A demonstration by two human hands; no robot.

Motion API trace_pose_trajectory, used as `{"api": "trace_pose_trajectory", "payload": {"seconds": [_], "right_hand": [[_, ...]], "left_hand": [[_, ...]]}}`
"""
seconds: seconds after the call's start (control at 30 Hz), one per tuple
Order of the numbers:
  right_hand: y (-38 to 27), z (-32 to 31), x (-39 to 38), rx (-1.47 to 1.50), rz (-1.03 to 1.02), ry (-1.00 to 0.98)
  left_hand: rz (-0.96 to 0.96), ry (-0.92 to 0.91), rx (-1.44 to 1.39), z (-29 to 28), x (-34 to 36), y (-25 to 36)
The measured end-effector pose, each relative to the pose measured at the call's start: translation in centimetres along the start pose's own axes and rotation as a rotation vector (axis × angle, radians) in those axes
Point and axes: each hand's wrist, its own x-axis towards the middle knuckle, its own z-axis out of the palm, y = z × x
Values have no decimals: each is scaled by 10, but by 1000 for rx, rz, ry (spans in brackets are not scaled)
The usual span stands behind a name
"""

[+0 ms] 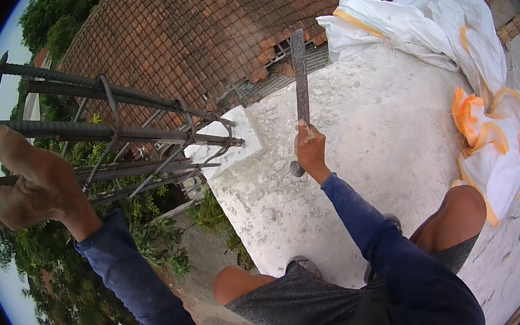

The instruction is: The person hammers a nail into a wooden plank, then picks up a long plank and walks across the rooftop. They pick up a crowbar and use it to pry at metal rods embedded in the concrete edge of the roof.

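My right hand (312, 151) is closed round the handle of a machete (301, 82). Its dark, worn blade points away from me over the concrete, and the rounded handle end shows below my fist. At the left, my left hand (32, 181) is closed on the upright cage of ribbed steel rebar (100, 129), its thumb raised against one bar. Bent stirrups tie the long bars together, some of them at a slant. The cage rises from a pale concrete block (226, 142) at the slab's corner. Exactly which bars my left fingers wrap is partly hidden.
I stand in sandals on a rough white concrete slab (357, 111). Its left edge drops to plants (154, 253) and ground far below. White sacks with orange edges (414, 20) lie at the right. Beyond is a tiled roof (211, 25) with broken tiles near the slab.
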Motion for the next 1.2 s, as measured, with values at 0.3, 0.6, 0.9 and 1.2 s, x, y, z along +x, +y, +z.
{"api": "trace_pose_trajectory", "payload": {"seconds": [0.3, 0.6, 0.9, 1.2], "right_hand": [[-4, 4, -12, -209, 61, -299], [-9, -14, -57, -268, 219, -356], [-10, -17, -50, 59, 102, 39], [-14, -18, -61, -149, -103, -59]], "left_hand": [[-56, -163, 117, -8, -18, -29], [93, -22, -40, 9, 6, -17], [85, -127, 44, -4, -9, -20], [-105, -348, -32, -6, -23, -32]]}}
